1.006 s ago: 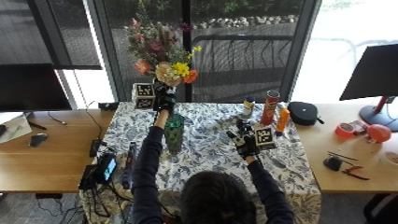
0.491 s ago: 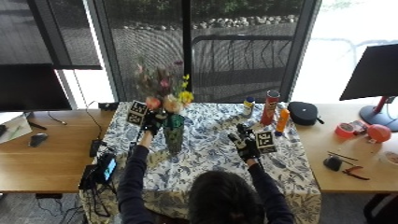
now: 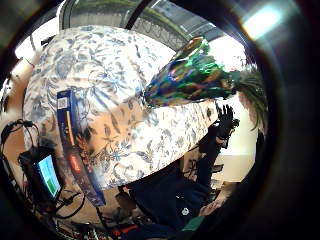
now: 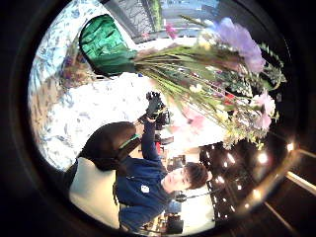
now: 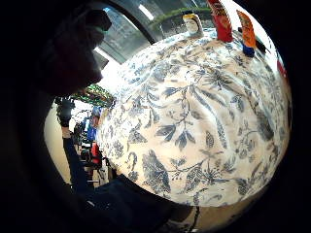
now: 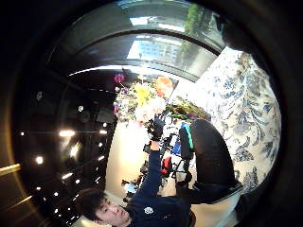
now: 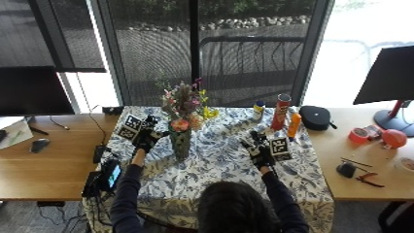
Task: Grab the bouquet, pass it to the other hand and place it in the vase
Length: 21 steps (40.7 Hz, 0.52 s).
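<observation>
Left hand [image 7: 146, 138] is hanging just beside the vase [image 7: 181, 143] now, off to its left, and as far as I can tell it's got nothing in it; fingers look relaxed, not curled on anything. A second ago that same hand was way up high gripping the bouquet [image 7: 183, 108] by the stems, and half a second ago it was lowering it in. So that's the big change: the bouquet sits in the vase, stems down inside, flowers fanning out above the rim. The left palm views back it up, with the shiny green vase [image 3: 192, 75] right next to the palm and the stems running straight into its mouth [image 4: 106, 47].

Right hand [image 7: 261, 150] has hardly moved across all three shots, hovering over the blue floral tablecloth [image 7: 220, 165] on the right, holding nothing, fingers loose.

Other containers: a tall red chip can [image 7: 282, 111], an orange bottle [image 7: 294, 125] just beside it, and a small yellow-capped bottle [image 7: 259, 109] near the back edge. All closed up, so no idea what's inside. Black pouch [image 7: 317, 118] sits on the wooden desk to the right.
</observation>
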### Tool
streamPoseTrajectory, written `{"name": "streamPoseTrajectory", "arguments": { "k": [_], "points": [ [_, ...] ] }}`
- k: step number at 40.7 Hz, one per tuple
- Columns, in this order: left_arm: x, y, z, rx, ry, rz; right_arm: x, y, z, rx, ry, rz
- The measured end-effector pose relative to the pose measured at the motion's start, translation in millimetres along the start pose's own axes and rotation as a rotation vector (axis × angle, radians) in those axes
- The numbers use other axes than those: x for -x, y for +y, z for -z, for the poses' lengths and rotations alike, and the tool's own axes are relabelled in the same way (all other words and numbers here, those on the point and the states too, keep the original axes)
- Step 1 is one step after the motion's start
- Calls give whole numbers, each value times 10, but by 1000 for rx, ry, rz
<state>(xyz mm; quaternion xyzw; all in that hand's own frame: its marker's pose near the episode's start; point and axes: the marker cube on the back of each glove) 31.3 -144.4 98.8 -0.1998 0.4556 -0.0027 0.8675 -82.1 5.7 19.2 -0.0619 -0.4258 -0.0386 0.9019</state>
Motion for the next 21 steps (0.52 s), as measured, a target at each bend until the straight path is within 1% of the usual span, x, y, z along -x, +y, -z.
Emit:
{"name": "streamPoseTrajectory", "arguments": {
  "k": [2, 4, 5, 6, 9, 10, 15, 17, 19, 20, 21],
  "points": [
    [-84, 9, 44, -6, -2, 2, -10, -43, 3, -9, -14, 54],
    [-131, -35, 97, -20, -9, -12, 3, -97, 1, -17, -48, 153],
    [-138, -67, 120, -28, -13, -22, 2, -111, 0, -18, -56, 170],
    [-143, -93, 141, -36, -17, -29, -13, -111, 1, -18, -49, 145],
    [-182, -103, 192, -58, -33, -37, -57, -67, 3, -14, -5, -4],
    [-198, -95, 206, -62, -37, -37, -57, -58, -3, -12, -2, -25],
    [-235, -66, 244, -69, -36, -16, 45, 6, -30, 6, -38, -53],
    [-296, -3, 257, -66, -31, 2, 65, 12, -25, 7, -38, -58],
    [-363, 68, 274, -60, -20, 12, 90, -5, -14, 5, -50, -23],
    [-379, 85, 283, -58, -14, 11, 131, -17, -8, 5, -70, 31],
    [-381, 87, 293, -58, -11, 9, 182, -37, -2, 5, -100, 121]
  ]
}}
